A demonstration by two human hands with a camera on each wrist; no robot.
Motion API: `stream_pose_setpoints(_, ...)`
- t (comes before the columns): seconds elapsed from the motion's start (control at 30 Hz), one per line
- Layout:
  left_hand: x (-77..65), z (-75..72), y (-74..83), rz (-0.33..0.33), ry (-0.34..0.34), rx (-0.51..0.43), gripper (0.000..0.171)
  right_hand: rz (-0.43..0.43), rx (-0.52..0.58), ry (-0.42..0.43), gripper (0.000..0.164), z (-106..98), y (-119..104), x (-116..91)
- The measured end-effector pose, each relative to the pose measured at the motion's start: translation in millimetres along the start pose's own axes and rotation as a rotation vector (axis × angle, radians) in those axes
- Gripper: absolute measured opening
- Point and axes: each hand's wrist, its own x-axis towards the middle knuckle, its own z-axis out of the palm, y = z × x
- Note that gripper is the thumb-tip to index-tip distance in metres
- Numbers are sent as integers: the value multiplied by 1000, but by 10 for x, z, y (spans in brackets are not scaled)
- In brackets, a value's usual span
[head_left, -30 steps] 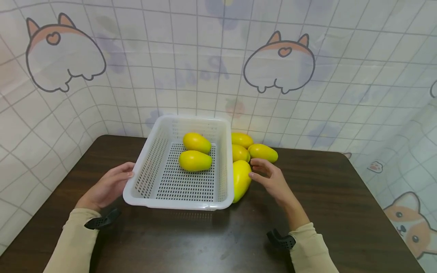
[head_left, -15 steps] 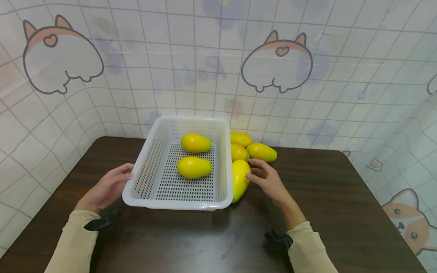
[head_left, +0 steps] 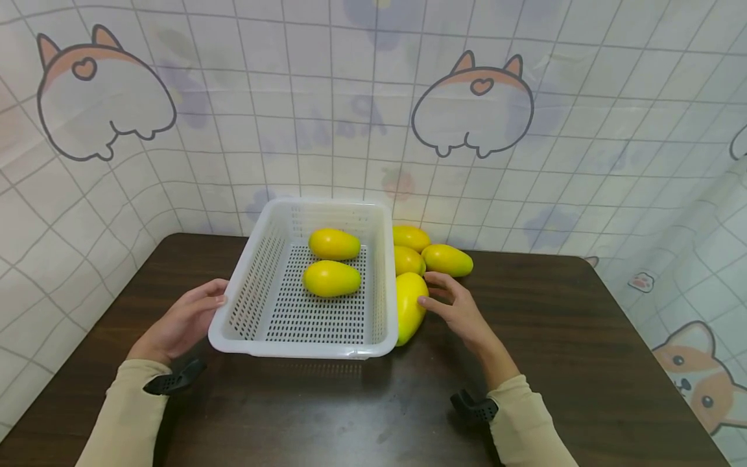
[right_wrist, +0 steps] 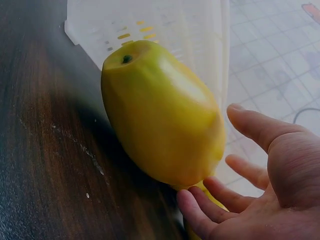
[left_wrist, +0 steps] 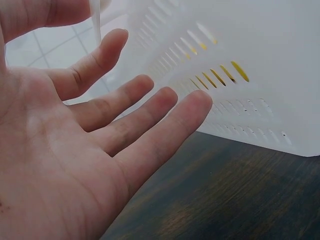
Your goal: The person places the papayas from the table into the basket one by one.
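A white perforated plastic basket [head_left: 245, 345] stands on the table with two yellow-green papayas, the rear one [head_left: 334, 244] and the front one [head_left: 332, 279], lying crosswise on its floor. My left hand [head_left: 185, 321] is at the basket's left rim, thumb over the edge. In the left wrist view its other fingers [left_wrist: 165, 125] spread loosely along the basket's outer wall. Beside the right wall lies a larger papaya [head_left: 411, 308], its flat stem end toward me. Against this fruit's right side, my right hand [head_left: 463, 314] rests half spread, fingertips at its far end, not wrapped around it.
Behind the large papaya, several more papayas [head_left: 447, 260] cluster by the basket's right back corner. A patterned sheet [head_left: 560, 162] hangs along the back and sides of the dark wooden table [head_left: 583, 337].
The front papaya in the basket rolled toward me, then partly back. My right thumb has shifted slightly left onto the large papaya. My left hand has stayed at the rim.
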Motion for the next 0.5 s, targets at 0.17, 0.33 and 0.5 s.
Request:
stream_pose_setpoints(0.17,7,-11,14,13,-31,-23,32,10,19,-17,54,23,-125,-27)
stream_pose_setpoints(0.33,27,-9,19,18,-43,-25,32,8,36,-33,55,9,20,24)
stream_pose_setpoints(0.5,18,-2,8,0,-25,-13,31,19,65,-37,59,0,187,86)
